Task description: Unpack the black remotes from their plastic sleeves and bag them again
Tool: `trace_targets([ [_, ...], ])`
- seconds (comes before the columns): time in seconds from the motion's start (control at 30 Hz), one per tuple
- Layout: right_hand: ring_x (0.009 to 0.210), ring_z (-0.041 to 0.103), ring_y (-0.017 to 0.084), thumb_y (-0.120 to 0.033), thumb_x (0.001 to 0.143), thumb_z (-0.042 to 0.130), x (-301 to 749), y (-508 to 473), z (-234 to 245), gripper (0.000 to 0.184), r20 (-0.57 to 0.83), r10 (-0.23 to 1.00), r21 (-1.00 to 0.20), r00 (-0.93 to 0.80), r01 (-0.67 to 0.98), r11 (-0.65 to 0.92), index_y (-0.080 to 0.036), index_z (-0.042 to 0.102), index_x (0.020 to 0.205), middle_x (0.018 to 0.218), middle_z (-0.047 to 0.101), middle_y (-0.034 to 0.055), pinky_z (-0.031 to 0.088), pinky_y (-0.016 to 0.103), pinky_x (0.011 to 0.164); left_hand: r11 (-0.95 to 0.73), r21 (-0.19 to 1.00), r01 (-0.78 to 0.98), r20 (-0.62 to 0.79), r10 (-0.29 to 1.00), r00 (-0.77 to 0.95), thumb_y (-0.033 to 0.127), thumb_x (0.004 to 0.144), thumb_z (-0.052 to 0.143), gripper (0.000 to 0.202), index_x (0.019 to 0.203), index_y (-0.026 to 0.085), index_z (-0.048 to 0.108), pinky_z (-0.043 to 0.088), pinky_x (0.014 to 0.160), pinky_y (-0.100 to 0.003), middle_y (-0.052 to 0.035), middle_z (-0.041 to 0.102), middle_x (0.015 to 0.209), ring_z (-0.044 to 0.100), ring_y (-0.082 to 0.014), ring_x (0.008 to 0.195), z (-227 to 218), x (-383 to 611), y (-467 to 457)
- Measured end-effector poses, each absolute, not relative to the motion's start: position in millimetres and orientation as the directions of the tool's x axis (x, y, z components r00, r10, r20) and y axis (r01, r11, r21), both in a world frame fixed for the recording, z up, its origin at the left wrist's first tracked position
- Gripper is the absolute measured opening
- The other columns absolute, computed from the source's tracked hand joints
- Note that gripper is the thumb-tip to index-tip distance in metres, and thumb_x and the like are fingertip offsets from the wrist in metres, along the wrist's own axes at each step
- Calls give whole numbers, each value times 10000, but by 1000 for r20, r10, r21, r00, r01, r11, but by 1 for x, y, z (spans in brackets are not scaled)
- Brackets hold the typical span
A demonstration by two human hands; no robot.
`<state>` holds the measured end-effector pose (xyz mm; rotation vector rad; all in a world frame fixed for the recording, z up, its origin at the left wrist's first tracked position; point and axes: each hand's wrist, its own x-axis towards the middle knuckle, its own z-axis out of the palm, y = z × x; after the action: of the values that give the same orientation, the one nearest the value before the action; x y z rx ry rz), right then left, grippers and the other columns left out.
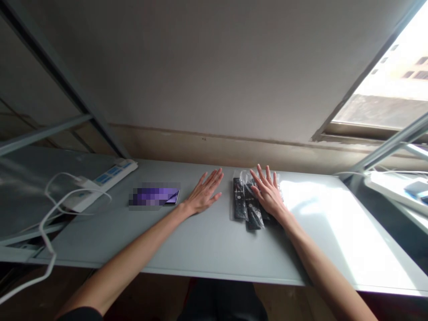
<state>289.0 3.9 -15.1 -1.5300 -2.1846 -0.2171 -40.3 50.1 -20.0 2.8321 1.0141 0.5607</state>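
My left hand [204, 193] lies flat and open on the grey table [187, 240], palm down, fingers stretched toward the wall, touching nothing else. My right hand [268, 191] is open too, fingers spread, resting on top of a small pile of black remote controls in clear plastic bags [245, 203]. The remotes lie lengthwise just right of the table's middle, partly covered by my right palm. A phone with a purple screen [157, 196] lies left of my left hand, a short gap away.
A white power strip [107, 177] with white cables [50, 209] sits at the back left. Metal shelf posts [63, 80] rise on the left. A window [394, 80] and another shelf with items [397, 187] are on the right. Bright sunlight falls on the table's right part.
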Motion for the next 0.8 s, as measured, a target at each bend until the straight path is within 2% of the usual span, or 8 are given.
trace_targets([
  [0.3,1684,-52,305,-467,1145,362,288,4,-14,660,417,861,-134,-290,918,374,-405,83,1740,1818,69,-16,107,693,1337,-823,205,530,265,568,779,402,1129,436,863,1704,341,-205,86,1371,-572,-67,-24,1820,53,-278,1697,-18,-39,52],
  [0.47,1686,-36,297,-445,1144,393,287,4,-13,667,411,857,-140,-311,907,396,-398,99,1741,1818,112,3,121,701,1333,-869,188,457,277,494,824,372,1101,513,936,1701,354,-206,106,1370,-569,-66,49,1818,100,-266,1693,-14,-39,50],
  [0.6,1687,19,291,-397,1147,395,284,2,-9,669,440,838,-155,-324,892,426,-400,89,1742,1818,142,17,141,694,1335,-888,171,427,288,459,841,341,1083,547,971,1698,358,-205,106,1374,-555,-58,65,1815,126,-258,1689,-12,-39,48],
  [0.7,1687,67,296,-336,1146,401,279,-4,-3,672,472,807,-161,-355,866,474,-396,100,1744,1814,185,35,164,694,1332,-898,140,416,288,439,851,310,1095,521,926,1702,370,-176,118,1374,-553,-46,83,1814,150,-254,1686,-8,-40,45],
  [0.8,1675,198,305,-255,1124,441,273,-13,5,698,557,730,-162,-395,811,562,-370,144,1745,1785,299,81,249,680,1318,-905,114,411,289,426,858,249,1119,441,840,1712,382,-139,150,1371,-544,-41,105,1812,168,-242,1683,-6,-40,44],
])
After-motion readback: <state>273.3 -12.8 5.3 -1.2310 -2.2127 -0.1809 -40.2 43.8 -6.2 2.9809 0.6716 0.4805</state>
